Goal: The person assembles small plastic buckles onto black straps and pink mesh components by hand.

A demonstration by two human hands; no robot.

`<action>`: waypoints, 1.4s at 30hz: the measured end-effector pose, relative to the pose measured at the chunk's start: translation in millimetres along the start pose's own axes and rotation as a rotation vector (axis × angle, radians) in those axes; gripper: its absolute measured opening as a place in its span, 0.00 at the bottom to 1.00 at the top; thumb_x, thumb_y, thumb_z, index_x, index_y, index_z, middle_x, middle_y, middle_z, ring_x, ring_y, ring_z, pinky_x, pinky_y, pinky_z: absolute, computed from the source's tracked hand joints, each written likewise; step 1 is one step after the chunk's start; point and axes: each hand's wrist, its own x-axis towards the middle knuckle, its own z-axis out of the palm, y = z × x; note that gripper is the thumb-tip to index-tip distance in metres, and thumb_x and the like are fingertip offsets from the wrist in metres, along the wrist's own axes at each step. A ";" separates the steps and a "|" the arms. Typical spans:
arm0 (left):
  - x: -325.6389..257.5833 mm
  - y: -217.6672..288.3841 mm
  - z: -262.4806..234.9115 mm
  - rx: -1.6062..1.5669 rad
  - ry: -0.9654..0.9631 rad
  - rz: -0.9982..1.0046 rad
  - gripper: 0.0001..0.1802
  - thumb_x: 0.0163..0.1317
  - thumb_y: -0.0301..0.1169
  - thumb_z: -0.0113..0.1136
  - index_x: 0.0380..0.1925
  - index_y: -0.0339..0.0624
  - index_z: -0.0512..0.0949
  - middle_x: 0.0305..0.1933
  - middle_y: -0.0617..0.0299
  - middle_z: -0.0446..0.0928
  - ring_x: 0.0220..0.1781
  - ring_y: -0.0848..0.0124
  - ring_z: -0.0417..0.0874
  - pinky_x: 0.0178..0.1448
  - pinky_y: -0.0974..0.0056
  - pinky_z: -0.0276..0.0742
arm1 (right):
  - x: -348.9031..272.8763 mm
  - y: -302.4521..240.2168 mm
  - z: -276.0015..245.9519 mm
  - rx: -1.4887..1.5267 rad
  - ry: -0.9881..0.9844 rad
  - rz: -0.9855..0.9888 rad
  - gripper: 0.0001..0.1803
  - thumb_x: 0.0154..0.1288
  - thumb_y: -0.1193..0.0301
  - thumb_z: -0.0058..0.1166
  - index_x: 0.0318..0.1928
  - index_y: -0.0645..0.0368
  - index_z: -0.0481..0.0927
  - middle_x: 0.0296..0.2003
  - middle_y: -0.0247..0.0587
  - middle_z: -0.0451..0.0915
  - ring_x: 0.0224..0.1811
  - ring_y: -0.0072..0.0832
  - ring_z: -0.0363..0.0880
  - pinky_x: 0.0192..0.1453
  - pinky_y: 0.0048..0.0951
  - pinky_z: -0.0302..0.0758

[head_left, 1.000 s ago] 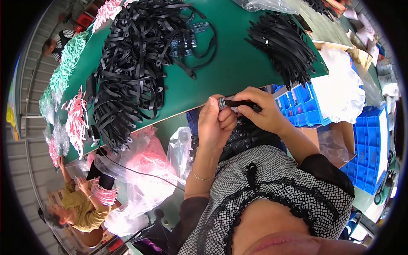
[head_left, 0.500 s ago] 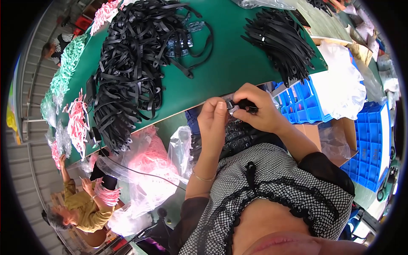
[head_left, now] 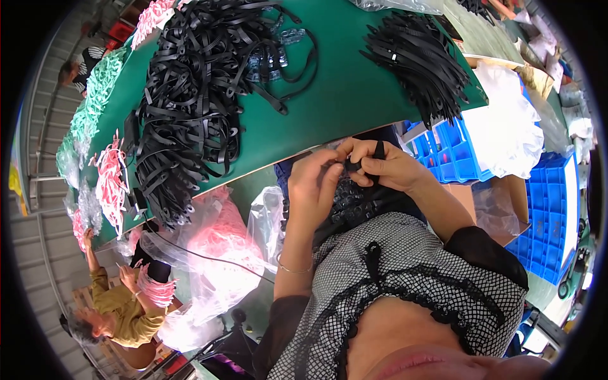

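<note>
Close together in front of my waist, both hands work on a black strap (head_left: 379, 152). My right hand (head_left: 398, 170) is closed around it, and a short dark end sticks up between thumb and fingers. The fingertips of my left hand (head_left: 311, 185) pinch at the strap's other part, touching the right fingers. The exact part held there is mostly hidden. Below them, several black straps with buckles (head_left: 354, 201) lie across my lap. On the green table (head_left: 329, 95) beyond, a large tangled heap of black straps (head_left: 196, 82) is at left, and a neater bundle of black straps (head_left: 421, 66) at right.
Small clear plastic pieces (head_left: 269, 63) lie beside the heap. Blue crates (head_left: 544, 218) and an open cardboard box (head_left: 506, 206) stand to the right. Plastic bags of pink straps (head_left: 225, 244) sit at left below the table, near a seated co-worker (head_left: 123, 313) handling pink straps.
My left fingers have curled in toward the right hand. My right hand has turned, so the strap's dark end now points up. The co-worker has barely moved.
</note>
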 end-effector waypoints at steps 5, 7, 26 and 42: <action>-12.2 13.5 -8.4 -0.294 -0.099 -0.177 0.07 0.58 0.21 0.51 0.36 0.38 0.74 0.32 0.61 0.74 0.28 0.73 0.74 0.32 0.73 0.68 | 5.7 -8.3 13.0 -0.414 0.130 -0.034 0.10 0.64 0.68 0.49 0.40 0.61 0.72 0.37 0.32 0.69 0.27 0.16 0.67 0.30 0.19 0.66; -15.1 15.6 -12.5 -0.610 -0.044 -0.383 0.06 0.62 0.23 0.48 0.37 0.40 0.72 0.34 0.67 0.71 0.29 0.79 0.71 0.33 0.75 0.67 | 4.6 -7.0 17.1 -0.492 0.151 0.048 0.11 0.64 0.67 0.49 0.40 0.61 0.71 0.35 0.33 0.69 0.27 0.15 0.65 0.31 0.18 0.65; -15.6 12.0 -7.3 -1.077 -0.146 -0.564 0.07 0.54 0.28 0.54 0.27 0.37 0.69 0.33 0.56 0.73 0.31 0.71 0.73 0.37 0.68 0.71 | 3.4 1.9 22.4 -0.733 0.058 -0.308 0.10 0.57 0.77 0.54 0.39 0.66 0.71 0.31 0.37 0.71 0.30 0.23 0.78 0.34 0.20 0.73; -12.6 16.7 -9.4 -0.669 -0.115 -0.619 0.06 0.55 0.24 0.51 0.32 0.33 0.72 0.29 0.66 0.71 0.31 0.81 0.69 0.36 0.76 0.64 | 10.1 -4.2 20.2 -1.131 0.062 -0.440 0.12 0.46 0.76 0.62 0.33 0.63 0.74 0.28 0.38 0.73 0.28 0.28 0.72 0.32 0.26 0.68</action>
